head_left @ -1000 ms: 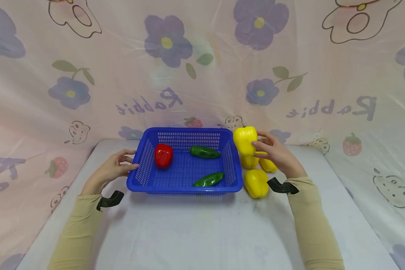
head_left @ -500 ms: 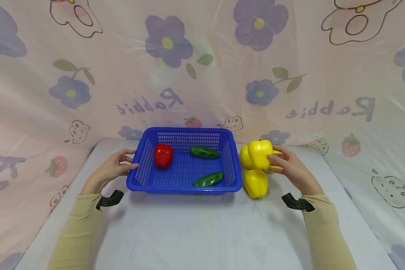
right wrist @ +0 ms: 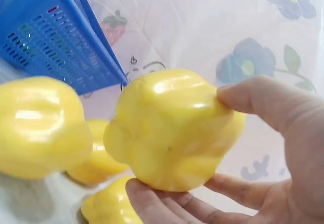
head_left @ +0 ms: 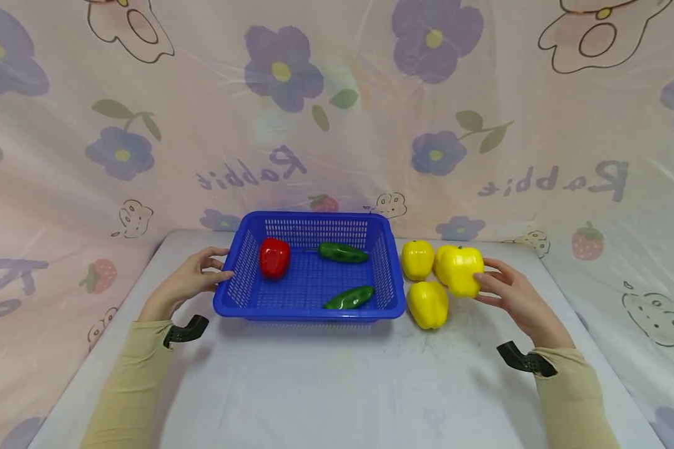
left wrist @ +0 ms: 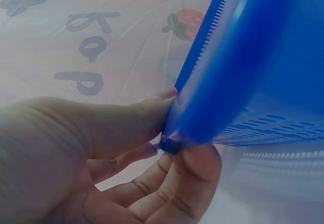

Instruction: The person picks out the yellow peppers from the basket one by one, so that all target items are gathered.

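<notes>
A blue plastic basket stands at the middle of the table, holding a red bell pepper and two green chili peppers. My left hand pinches the basket's left rim between thumb and fingers. To the right of the basket, my right hand grips a yellow bell pepper, thumb on one side and fingers on the other. This pepper partly hides another yellow bell pepper behind it. Two more yellow bell peppers lie between it and the basket.
The white table carries the basket and the peppers. A patterned curtain hangs close behind the table and along its sides. The nearest yellow pepper sits right beside the basket's front right corner.
My right hand has moved right and toward me with the yellow bell pepper, from beside the basket's right rim, past the other yellow peppers. My left hand and the basket have stayed put.
</notes>
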Tool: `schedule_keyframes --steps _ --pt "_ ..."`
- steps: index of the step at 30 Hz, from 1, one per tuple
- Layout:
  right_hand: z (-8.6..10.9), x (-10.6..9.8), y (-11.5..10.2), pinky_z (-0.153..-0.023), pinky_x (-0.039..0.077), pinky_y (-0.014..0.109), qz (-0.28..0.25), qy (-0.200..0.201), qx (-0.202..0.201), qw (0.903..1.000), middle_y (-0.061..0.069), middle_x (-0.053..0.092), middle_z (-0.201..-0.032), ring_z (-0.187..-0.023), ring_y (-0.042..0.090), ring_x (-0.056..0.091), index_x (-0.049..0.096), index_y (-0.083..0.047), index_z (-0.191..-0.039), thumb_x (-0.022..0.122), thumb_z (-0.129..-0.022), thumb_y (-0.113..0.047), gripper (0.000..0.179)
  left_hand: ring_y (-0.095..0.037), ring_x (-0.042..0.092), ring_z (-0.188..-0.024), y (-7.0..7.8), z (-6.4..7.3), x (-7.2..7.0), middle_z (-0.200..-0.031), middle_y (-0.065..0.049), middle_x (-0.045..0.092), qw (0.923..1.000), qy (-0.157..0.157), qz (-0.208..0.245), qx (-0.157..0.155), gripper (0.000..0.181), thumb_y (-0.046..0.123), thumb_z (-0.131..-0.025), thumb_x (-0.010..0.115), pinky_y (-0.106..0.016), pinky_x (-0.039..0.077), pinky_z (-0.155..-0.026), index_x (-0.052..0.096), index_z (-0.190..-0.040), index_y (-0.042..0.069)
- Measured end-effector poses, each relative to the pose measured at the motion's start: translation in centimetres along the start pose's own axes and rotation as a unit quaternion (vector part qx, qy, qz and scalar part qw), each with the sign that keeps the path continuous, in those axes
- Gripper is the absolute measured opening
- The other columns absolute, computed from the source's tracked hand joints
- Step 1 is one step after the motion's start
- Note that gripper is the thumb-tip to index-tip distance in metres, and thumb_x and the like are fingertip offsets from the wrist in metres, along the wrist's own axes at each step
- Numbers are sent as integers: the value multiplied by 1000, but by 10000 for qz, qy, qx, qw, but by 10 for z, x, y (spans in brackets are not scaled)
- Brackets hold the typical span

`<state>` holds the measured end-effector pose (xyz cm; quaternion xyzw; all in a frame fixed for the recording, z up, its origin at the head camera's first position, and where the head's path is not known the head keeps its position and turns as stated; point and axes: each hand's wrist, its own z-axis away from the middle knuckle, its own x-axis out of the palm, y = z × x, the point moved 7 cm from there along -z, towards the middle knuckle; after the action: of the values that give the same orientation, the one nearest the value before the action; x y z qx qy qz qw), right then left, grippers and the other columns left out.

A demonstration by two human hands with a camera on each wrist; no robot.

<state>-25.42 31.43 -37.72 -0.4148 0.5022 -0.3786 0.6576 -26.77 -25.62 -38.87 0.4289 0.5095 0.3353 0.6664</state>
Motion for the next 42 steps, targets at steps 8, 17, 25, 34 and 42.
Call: schedule_keyframes --steps 8,17,25,34,42 --pt "13 -10 19 -85 53 38 -49 14 149 9999 35 32 -140 -100 14 60 9 3 -150 52 -99 -38 78 -28 64 -85 0 0 0 -110 -27 53 10000 21 -42 -21 67 14 -92 65 -37 57 -75 28 -144 -5" --pt "19 -8 47 -88 51 43 -287 -119 398 9987 36 28 -142 -105 20 59 8 4 -150 51 -99 -35 77 -27 65 -86 -3 2 1 -111 -26 52 10000 24 -44 -30 68 15 -92 66 -36 57 -75 27 -144 -5" --pt "22 -6 66 -89 51 38 -458 -171 605 9970 36 22 -145 -106 17 58 8 5 -150 51 -100 -34 76 -27 64 -86 -3 2 1 -111 -27 52 10000 34 53 -2 67 13 -92 65 -36 57 -75 28 -144 -5" --pt "18 1 84 -89 51 38 -521 -219 838 9949 35 22 -145 -108 21 58 6 3 -150 51 -99 -36 78 -29 65 -85 -2 -1 -1 -108 -27 52 9999 32 87 86 64 10 -92 65 -36 57 -75 29 -142 -6" --pt "19 7 94 -88 52 33 -478 -320 895 9943 35 29 -142 -106 17 59 11 6 -148 48 -100 -36 74 -29 64 -86 -3 1 1 -107 -26 53 10000 2 45 65 65 11 -92 65 -38 57 -75 29 -143 -6"
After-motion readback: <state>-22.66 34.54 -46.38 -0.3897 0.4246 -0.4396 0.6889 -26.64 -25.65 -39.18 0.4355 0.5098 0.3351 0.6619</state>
